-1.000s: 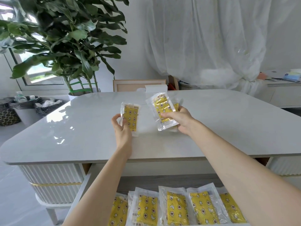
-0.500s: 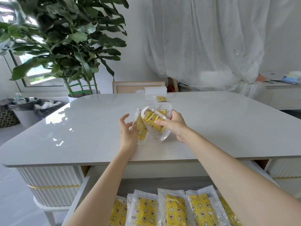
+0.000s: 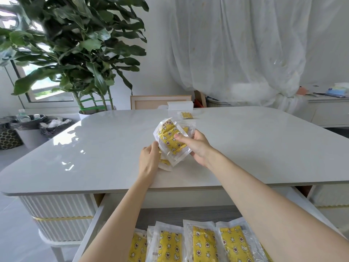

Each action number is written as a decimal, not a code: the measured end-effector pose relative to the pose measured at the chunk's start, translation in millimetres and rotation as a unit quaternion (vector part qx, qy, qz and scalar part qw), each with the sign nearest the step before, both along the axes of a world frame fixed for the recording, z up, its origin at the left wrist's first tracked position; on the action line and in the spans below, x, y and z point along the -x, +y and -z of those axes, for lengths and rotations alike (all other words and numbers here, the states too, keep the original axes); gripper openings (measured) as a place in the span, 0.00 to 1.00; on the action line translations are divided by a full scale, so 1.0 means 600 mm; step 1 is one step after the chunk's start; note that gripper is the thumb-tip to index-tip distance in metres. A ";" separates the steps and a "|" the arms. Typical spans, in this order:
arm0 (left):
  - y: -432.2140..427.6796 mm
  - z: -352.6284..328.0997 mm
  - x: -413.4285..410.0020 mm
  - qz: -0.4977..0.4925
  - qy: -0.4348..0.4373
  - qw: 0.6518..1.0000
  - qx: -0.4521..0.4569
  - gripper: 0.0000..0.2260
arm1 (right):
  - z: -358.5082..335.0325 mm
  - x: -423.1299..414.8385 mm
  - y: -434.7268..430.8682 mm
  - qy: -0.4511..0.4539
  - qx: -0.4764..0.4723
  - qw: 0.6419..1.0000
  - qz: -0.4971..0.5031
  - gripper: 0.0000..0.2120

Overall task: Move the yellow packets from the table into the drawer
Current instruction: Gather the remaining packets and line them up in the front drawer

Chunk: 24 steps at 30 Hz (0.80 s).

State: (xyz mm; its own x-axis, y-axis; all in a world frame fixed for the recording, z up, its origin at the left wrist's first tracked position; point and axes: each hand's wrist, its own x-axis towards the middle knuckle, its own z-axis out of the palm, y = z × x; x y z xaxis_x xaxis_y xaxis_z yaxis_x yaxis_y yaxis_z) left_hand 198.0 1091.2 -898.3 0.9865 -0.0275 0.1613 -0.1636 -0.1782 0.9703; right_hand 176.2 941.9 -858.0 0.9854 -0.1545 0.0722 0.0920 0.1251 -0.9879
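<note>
My right hand point(image 3: 196, 148) grips a small stack of yellow packets point(image 3: 170, 140) in clear wrappers, held just above the grey table point(image 3: 94, 157). My left hand point(image 3: 150, 159) pinches the stack's lower left edge, where another packet point(image 3: 165, 163) sticks out underneath. One more yellow packet point(image 3: 186, 115) lies flat near the table's far edge. Below the table's front edge the drawer point(image 3: 98, 214) stands pulled out, with several yellow packets point(image 3: 204, 244) lying side by side in it. My forearms hide part of the drawer.
A white box point(image 3: 180, 105) sits at the table's far edge beside a wooden chair back point(image 3: 149, 102). A large potted plant point(image 3: 75, 53) stands at the back left, with bins point(image 3: 28, 129) on the floor to the left. A side cabinet point(image 3: 328, 108) is at right.
My two hands came together: the packet from my left hand joined the stack in my right. The stack moved nearer the table's front. A packet near the far edge came into view.
</note>
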 end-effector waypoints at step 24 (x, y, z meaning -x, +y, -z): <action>0.001 -0.007 0.017 -0.074 -0.042 0.992 0.092 0.07 | -0.022 0.007 0.035 0.095 0.069 0.987 -0.107 0.40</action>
State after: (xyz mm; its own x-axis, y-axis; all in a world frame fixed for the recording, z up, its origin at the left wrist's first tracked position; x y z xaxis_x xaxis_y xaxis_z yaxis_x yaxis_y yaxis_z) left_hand 188.0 1091.6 -894.3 0.9607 0.1537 0.2312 -0.2297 -0.0277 0.9729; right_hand 172.1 962.6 -844.6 0.9920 0.0576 -0.1119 -0.1112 -0.0164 -0.9937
